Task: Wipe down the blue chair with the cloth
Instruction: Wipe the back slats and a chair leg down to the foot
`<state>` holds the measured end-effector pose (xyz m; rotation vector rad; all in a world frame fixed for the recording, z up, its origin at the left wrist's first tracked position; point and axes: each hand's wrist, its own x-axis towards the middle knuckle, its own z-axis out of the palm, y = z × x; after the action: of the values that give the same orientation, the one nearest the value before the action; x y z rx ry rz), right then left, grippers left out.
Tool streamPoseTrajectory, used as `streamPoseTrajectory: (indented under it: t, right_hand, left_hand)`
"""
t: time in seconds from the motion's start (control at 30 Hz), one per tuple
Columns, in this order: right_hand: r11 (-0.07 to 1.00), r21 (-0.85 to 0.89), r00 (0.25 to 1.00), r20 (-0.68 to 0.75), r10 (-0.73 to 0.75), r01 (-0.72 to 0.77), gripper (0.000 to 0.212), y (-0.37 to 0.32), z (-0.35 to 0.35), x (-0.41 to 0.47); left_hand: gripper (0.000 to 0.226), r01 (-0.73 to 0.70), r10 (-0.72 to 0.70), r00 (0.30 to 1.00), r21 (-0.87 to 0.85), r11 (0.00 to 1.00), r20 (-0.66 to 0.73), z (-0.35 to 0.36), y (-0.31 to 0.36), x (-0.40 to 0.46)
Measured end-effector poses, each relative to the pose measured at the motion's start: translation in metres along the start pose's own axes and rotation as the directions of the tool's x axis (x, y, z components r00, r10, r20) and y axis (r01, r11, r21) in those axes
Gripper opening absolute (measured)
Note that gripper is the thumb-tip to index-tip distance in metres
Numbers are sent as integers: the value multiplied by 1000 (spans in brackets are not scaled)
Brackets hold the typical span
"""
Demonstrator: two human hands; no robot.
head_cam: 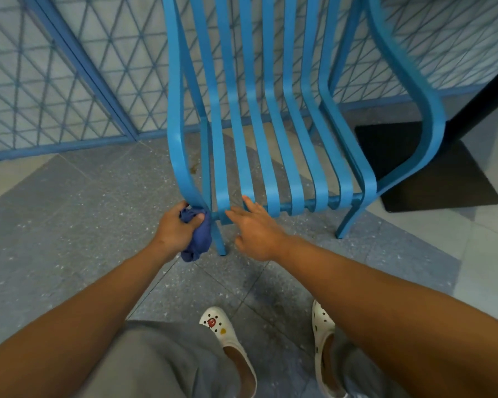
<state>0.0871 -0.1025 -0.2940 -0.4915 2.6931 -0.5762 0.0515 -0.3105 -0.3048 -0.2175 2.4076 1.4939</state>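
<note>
1. The floor (69,225) is grey speckled tile and fills the lower part of the view, with paler tiles at the right.
2. A blue mesh fence (55,81) with a diamond pattern runs along the back, behind the chair.
3. The blue chair (273,139) stands on the floor in the middle, facing the person. Its seat and back are made of long curved slats, and a curved arm runs down each side.
4. A black mat (431,179) lies on the floor at the right, partly behind the chair's right arm, with a dark post rising from it.
5. The person's grey trousers (161,360) show at the bottom edge.
6. Two white clogs (230,340) with small charms stand on the tiles below the chair.
7. The right hand (256,228) reaches out with fingers straight and spread. Its fingertips touch the front edge of the seat slats, and it holds nothing.
8. The left hand (176,225) is curled tightly round the cloth and presses it against the front left corner of the chair, where the arm bends down to the leg.
9. The cloth (197,242) is dark blue and bunched up; part of it hangs below the fist, just beside the front left leg.
</note>
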Motion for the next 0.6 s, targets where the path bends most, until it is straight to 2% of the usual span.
streamPoseTrajectory:
  t: [0.07,0.13,0.2,0.27,0.37,0.47,0.6]
  right_hand:
    - [998,65,1000,-8,20,-20,63,-3,0,-6]
    - [963,260,997,13,75,-75,54,-4,1,-12]
    - [834,527,986,64,157,-166,38,-10,0,-19]
    - [706,677,976,90,200,-207,30,-13,-6,-29]
    - [635,744,976,115,184,-208,43,-12,-19,-52]
    - [636,752,982,83,169,-173,62,-5,-31,-75]
    - [627,766,981,18,195,-139,65,6,-49,-93]
  left_hand:
    - [38,57,-56,998,-104,993,10,7,4,-8]
    - [36,128,-127,992,-200,971,18,18,10,-16]
    - [30,206,-204,978,-301,931,41,29,17,-24]
    - [27,267,-258,963,-396,879,77,41,25,-32]
    - [18,290,-281,956,-465,837,90,56,42,-43]
    - [18,296,-267,955,-486,822,129,68,57,-50]
    - [17,298,-237,954,-521,800,182,80,85,-62]
